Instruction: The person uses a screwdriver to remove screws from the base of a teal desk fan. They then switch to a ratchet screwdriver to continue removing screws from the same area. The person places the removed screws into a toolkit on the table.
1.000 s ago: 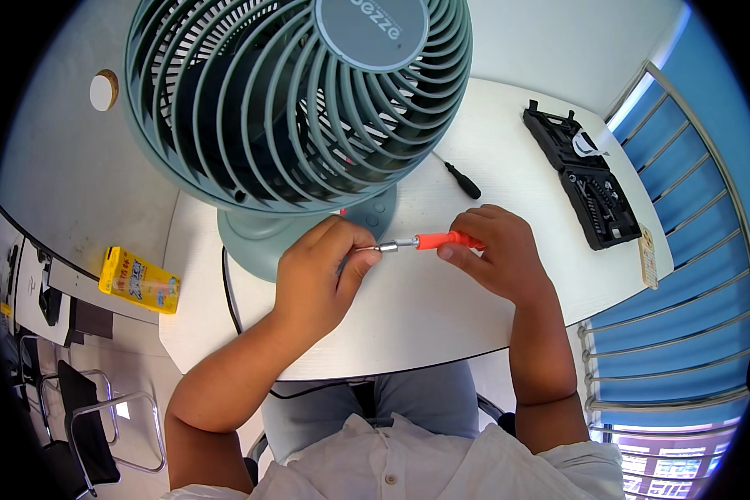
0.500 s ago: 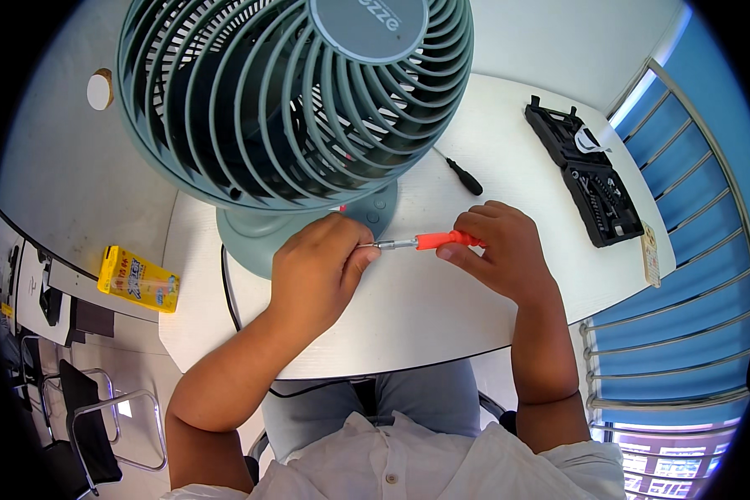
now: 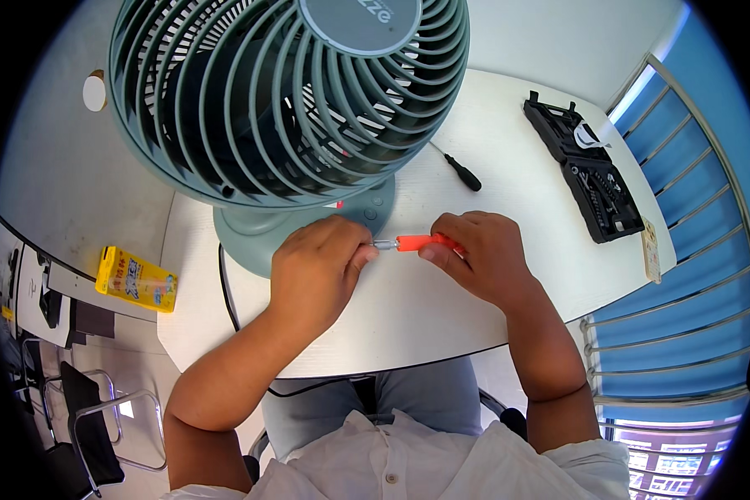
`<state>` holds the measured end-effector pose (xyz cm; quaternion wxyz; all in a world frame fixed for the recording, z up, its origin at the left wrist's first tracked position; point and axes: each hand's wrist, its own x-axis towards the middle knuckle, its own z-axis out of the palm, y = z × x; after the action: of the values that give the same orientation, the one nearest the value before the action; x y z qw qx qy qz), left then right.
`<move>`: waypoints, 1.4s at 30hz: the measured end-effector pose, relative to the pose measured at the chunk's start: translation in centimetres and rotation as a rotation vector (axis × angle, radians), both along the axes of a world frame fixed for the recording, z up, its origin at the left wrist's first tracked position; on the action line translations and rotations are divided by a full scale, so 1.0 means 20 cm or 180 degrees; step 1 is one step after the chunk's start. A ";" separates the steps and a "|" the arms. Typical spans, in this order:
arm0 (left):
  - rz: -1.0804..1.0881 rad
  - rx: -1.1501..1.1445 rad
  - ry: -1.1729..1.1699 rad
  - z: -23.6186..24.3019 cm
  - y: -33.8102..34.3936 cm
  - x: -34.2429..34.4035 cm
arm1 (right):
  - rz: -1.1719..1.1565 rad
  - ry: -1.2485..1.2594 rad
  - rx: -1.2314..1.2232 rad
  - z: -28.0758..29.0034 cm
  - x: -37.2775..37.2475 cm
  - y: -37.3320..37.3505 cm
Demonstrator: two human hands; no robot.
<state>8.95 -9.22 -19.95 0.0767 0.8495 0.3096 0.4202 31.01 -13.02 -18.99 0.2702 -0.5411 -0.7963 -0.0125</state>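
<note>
Above the table, in front of the fan's base, a screwdriver with an orange-red handle (image 3: 414, 242) lies level between my two hands. My right hand (image 3: 482, 254) is closed round the handle. My left hand (image 3: 318, 265) pinches the far end of its metal shaft between thumb and fingers, which hide the tip. The green-grey fan (image 3: 296, 108) stands just beyond my hands, its round grille tilted toward me. A second screwdriver (image 3: 465, 173), with a black handle, rests on the table to the fan's right.
On the white table (image 3: 442, 325), an open black tool case (image 3: 596, 179) holding several small tools sits at the right. A yellow packet (image 3: 137, 279) is at the left edge. A black cable (image 3: 228, 287) runs from the fan. Metal railings (image 3: 683, 312) border the right side; chairs (image 3: 92, 408) stand lower left.
My right hand has moved left with the screwdriver, toward my left hand. Less of the metal shaft shows between the hands now. The left hand has barely moved.
</note>
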 end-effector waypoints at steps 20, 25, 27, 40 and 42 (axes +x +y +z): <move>0.0395 -0.0385 0.0333 0.01 0.00 -0.02 | 0.0075 0.0027 0.0702 0.00 -0.04 0.01; 0.0429 -0.0600 0.0327 0.00 0.00 -0.03 | 0.0091 -0.0020 0.0802 -0.01 -0.04 0.01; 0.0447 -0.0725 0.0344 0.00 0.00 -0.03 | 0.0097 -0.0023 0.0820 -0.01 -0.04 0.01; 0.0083 -0.1716 0.0068 0.04 0.01 -0.04 | 0.0163 0.0173 0.0579 0.00 -0.02 0.01; 0.0042 -0.1512 -0.0211 0.02 0.03 -0.05 | 0.0055 0.0270 0.0399 0.00 -0.01 0.01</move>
<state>8.01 -8.72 -19.55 0.2817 0.7914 0.4025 0.3638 30.86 -12.74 -18.92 0.3371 -0.5163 -0.7864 -0.0370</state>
